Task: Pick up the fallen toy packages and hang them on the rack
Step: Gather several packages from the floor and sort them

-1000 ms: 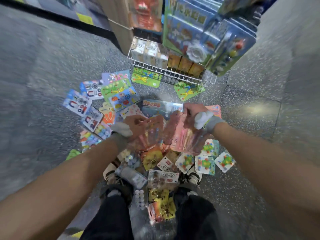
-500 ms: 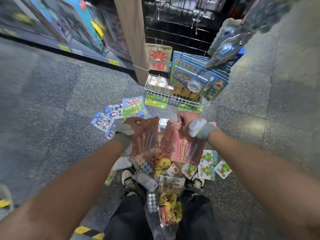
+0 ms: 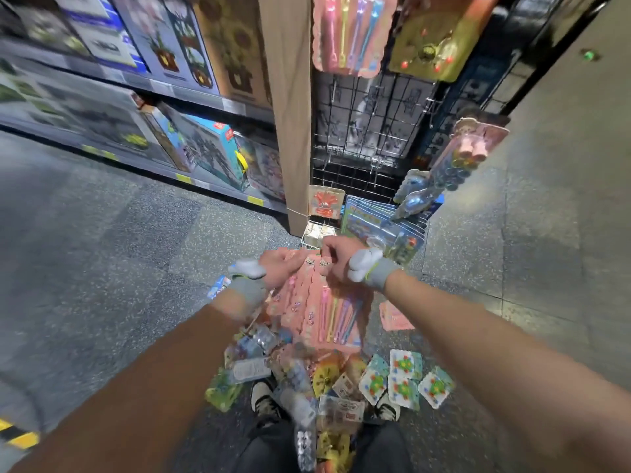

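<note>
Pink wand packages [image 3: 321, 308] bunched up — left hand [image 3: 278, 271] and right hand [image 3: 336, 259] both gripping their tops (rack [image 3: 368, 131] at twelve o'clock).

We are in a toy shop aisle: boxed toys [image 3: 211, 148] line long shelves [image 3: 164, 87] with yellow price tags [image 3: 255, 200], and carded packages [image 3: 345, 32] hang on a black wire rack [image 3: 368, 131] above a speckled floor [image 3: 102, 250].

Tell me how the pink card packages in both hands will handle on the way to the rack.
Probably light: the pink card packages hang from pinches of the left hand and right hand. Likely floppy and slippery: thin cards fan apart below the grip.
</note>
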